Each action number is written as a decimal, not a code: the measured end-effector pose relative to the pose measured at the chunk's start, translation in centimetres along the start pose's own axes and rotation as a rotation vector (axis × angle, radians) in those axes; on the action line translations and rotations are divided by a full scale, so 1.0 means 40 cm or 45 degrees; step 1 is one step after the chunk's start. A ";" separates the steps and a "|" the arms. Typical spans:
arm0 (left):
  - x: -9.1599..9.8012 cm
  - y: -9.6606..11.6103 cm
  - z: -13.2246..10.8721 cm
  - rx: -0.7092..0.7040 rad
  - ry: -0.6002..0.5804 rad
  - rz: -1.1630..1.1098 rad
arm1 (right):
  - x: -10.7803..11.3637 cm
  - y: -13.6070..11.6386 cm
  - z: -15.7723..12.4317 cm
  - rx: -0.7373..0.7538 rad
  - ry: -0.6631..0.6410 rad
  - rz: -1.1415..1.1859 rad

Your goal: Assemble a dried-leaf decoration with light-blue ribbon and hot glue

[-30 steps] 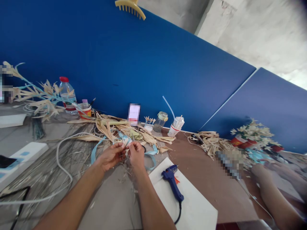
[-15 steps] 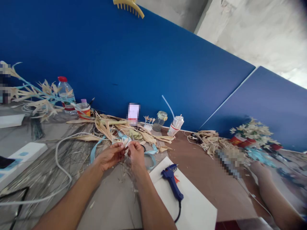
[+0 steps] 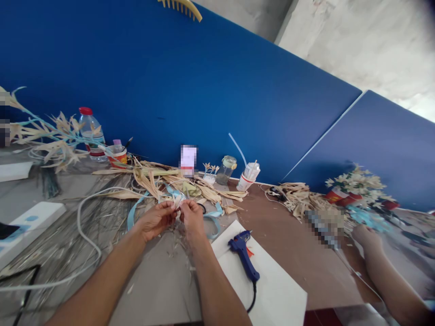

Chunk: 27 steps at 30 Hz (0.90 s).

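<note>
My left hand and my right hand meet at the middle of the table, fingertips pinched together. Between them is a small pale dried-husk flower piece, partly covered by the fingers. Light blue ribbon curls beside the left hand, and a loop of blue tape lies right of the right hand. Just beyond the fingers spreads a heap of dried corn husks. A blue hot glue gun rests on a white board near my right forearm.
A power strip and white cable lie left, beside thin wires. Behind stand a bottle, a paper cup, a glass jar and a cup with a straw. Another person's arm reaches in at right, near husk flowers.
Both hands stay almost in place, with small finger movements. The pale husk piece shows a little more between the fingertips. The whole view has shifted slightly.
</note>
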State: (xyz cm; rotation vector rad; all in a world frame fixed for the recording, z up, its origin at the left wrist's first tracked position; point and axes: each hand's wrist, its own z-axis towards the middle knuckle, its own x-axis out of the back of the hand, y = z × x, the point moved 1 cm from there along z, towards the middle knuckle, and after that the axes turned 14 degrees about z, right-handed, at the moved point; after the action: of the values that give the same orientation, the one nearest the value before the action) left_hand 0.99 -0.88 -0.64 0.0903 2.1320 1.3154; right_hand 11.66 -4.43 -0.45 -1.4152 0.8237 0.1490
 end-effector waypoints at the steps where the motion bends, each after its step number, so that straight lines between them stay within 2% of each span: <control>1: 0.000 0.000 0.000 -0.003 0.000 0.001 | 0.000 0.000 0.000 0.000 0.001 0.001; 9: 0.003 -0.004 0.004 -0.012 -0.010 -0.008 | 0.000 0.000 -0.002 0.019 -0.031 0.014; 27: -0.001 -0.003 0.001 -0.052 -0.108 -0.041 | -0.002 0.004 0.000 -0.021 0.006 0.055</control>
State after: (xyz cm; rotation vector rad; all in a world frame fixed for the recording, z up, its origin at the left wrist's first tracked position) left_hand 1.08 -0.90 -0.73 0.0931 2.0266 1.3127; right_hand 11.52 -4.36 -0.55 -1.4145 0.8584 0.1861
